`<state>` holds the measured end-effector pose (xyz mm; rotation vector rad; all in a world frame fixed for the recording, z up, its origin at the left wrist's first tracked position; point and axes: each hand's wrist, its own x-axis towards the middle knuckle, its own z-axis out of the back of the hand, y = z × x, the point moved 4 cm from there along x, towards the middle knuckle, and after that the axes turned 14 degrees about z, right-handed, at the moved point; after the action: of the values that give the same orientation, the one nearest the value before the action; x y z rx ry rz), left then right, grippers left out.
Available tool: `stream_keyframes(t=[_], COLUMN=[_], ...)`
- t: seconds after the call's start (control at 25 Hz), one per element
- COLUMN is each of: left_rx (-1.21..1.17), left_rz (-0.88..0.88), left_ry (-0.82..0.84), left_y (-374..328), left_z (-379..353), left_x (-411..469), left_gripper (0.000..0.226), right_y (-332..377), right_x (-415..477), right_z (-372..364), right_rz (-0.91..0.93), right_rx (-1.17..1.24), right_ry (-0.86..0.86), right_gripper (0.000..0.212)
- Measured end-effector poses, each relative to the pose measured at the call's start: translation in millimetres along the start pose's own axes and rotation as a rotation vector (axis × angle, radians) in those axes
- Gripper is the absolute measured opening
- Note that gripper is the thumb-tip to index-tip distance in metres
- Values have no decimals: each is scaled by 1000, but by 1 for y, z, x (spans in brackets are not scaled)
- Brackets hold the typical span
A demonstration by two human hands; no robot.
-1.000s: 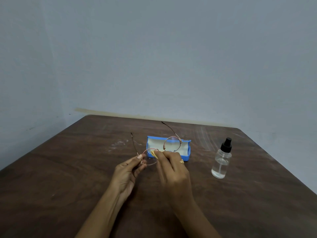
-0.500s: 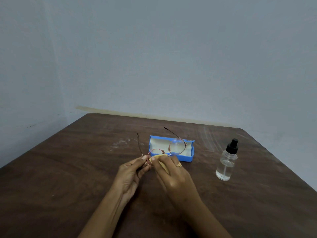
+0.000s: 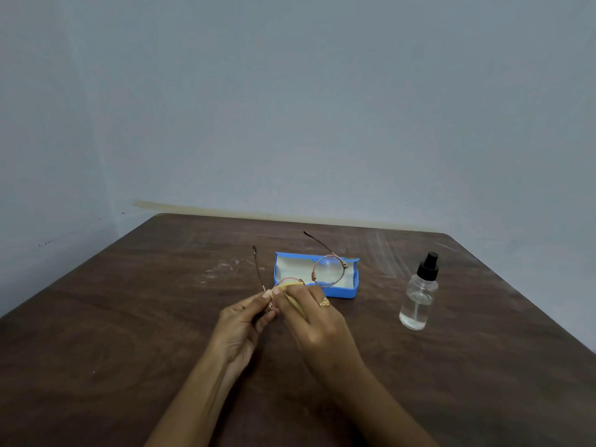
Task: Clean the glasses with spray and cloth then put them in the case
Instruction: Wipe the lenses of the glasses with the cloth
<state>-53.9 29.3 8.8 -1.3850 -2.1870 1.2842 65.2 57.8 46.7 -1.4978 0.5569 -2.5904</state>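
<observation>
Two hands on the glasses [image 3: 328,271]: left hand [image 3: 240,321] pinches the frame's hinge, right hand [image 3: 314,317] presses the yellow cloth [image 3: 288,287] to one lens. Open blue case [image 3: 350,290] just beyond the fingers, spray bottle [image 3: 418,298] off right on the counter [image 3: 129,317].

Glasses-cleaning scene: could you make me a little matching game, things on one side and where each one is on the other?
Things:
1. glasses
2. cloth
3. spray bottle
4. case

Places or states:
A. lies open on the table behind the hands
B. stands upright, apart, to the right
C. held up by both hands
D. yellow, pressed on a lens by the right hand

Pairs: 1-C, 2-D, 3-B, 4-A
</observation>
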Motion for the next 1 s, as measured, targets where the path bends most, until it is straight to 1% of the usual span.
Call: stream_keyframes(t=[0.08, 0.2, 0.4, 0.48, 0.56, 0.64, 0.72, 0.88, 1.0], left_rx=[-31, -54, -26, -16, 0, 34, 65, 64, 85], left_rz=[25, 56, 79, 89, 100, 104, 93, 67, 54], left_ry=[5, 14, 15, 13, 7, 7, 13, 17, 35], left_y=[1, 1, 1, 1, 1, 1, 0, -1, -1], left_z=[1, 1, 0, 1, 2, 3, 4, 2, 0], left_x=[0, 0, 0, -1, -1, -1, -1, -2, -4], left_gripper=[27, 38, 42, 40, 30, 20, 17, 25, 32], right_y=[-2, -3, -5, -6, -6, -8, -11, -12, -7], right_x=[-5, -11, -14, -15, -15, -14, -14, -9, -1], right_z=[0, 3, 9, 11, 13, 16, 18, 18, 17], right_rz=[53, 149, 242, 271, 286, 262, 200, 63, 30], right_rx=[-7, -2, -18, -31, -32, -37, -51, -20, -1], right_ry=[46, 118, 157, 182, 192, 180, 152, 88, 23], right_gripper=[20, 22, 22, 22, 22, 21, 20, 19, 16])
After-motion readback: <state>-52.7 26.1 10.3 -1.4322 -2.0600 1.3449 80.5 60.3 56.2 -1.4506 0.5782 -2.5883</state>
